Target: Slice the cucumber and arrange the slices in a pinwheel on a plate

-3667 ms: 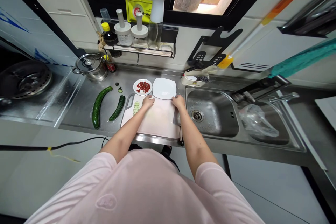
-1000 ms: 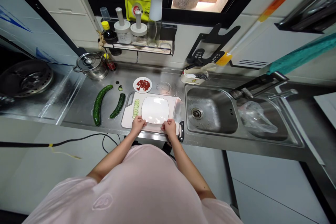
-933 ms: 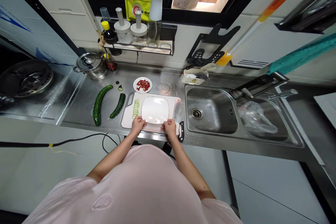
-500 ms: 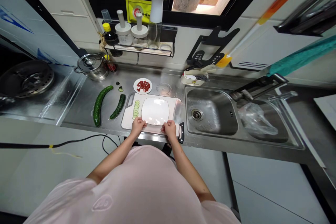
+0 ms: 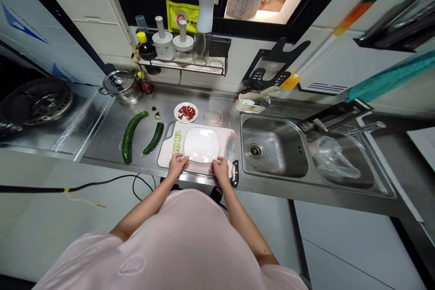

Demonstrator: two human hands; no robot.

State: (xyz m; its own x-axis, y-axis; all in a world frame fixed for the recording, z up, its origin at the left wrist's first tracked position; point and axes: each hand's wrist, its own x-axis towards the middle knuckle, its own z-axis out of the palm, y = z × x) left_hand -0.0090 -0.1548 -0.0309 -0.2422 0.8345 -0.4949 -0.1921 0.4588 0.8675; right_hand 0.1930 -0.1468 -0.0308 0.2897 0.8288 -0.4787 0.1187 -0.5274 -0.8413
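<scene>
A white rectangular plate (image 5: 201, 145) with rounded edges lies on the pale cutting board (image 5: 165, 156). My left hand (image 5: 177, 165) pinches the plate's near left corner between thumb and fingers. At its near right corner my right hand (image 5: 220, 168) grips the rim the same way. Cucumber slices (image 5: 177, 142) form an overlapping row on the board, left of the plate. On the board's right side lies a cleaver (image 5: 235, 173), its black handle close to my right hand. A cut cucumber (image 5: 153, 138) and a longer whole cucumber (image 5: 132, 137) rest on the steel counter to the left.
Behind the board stands a small plate (image 5: 176, 116) of chopped red pieces. The sink (image 5: 272, 172) is at right, with a plastic bag (image 5: 331, 156) in its second basin. A lidded pot (image 5: 121, 88) stands back left, below a rack (image 5: 190, 69) of jars and bottles.
The view has shifted slightly. Both hands keep their hold on the plate's near corners, and the plate stays in place on the board.
</scene>
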